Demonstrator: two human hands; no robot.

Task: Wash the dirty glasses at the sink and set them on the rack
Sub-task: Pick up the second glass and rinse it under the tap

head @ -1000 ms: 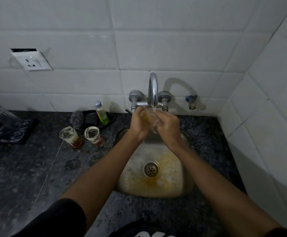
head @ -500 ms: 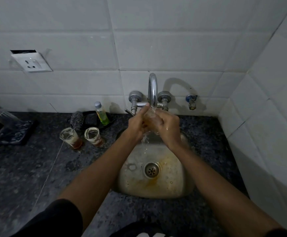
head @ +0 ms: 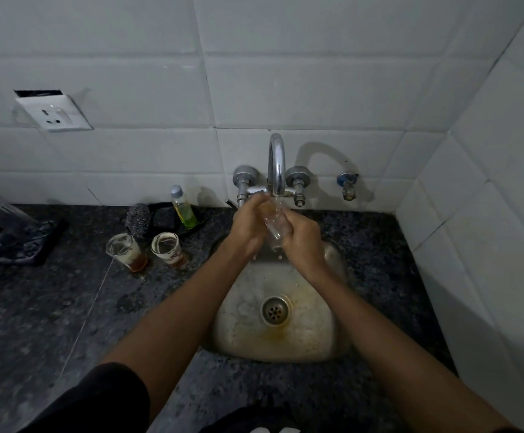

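Glass (head: pixel 273 226) sat clear and tilted between both hands, directly under the curved steel tap (head: pixel 277 164), whose stream of water fell onto its upper end. It was held above the back part of the steel sink (head: pixel 323 326), and drips fell from its lower end toward the basin. The left hand (head: pixel 248 228) was curled round the glass from the left, and the right hand (head: pixel 302 239) was wrapped round it from the right, so the two hands were close together with the glass clamped between them. Brownish stains lay on the sink floor around the drain (head: pixel 274 310).

On the dark speckled tabletop (head: pixel 51 307), left of the sink, stood two dirty glasses side by side: the left dirty glass (head: pixel 126 251) with brown liquid at its bottom, and the right dirty glass (head: pixel 169 249) with residue on its walls. Behind them lay a steel scrubber (head: pixel 138 220), a dark sponge (head: pixel 164 219) and a small bottle of green dish soap (head: pixel 183 207), close to the white tiled wall. At the far left edge a dark rack (head: pixel 23 242) carried one clear upturned glass (head: pixel 4 215). A white wall socket (head: pixel 54 113) hung loose from the tiles above.
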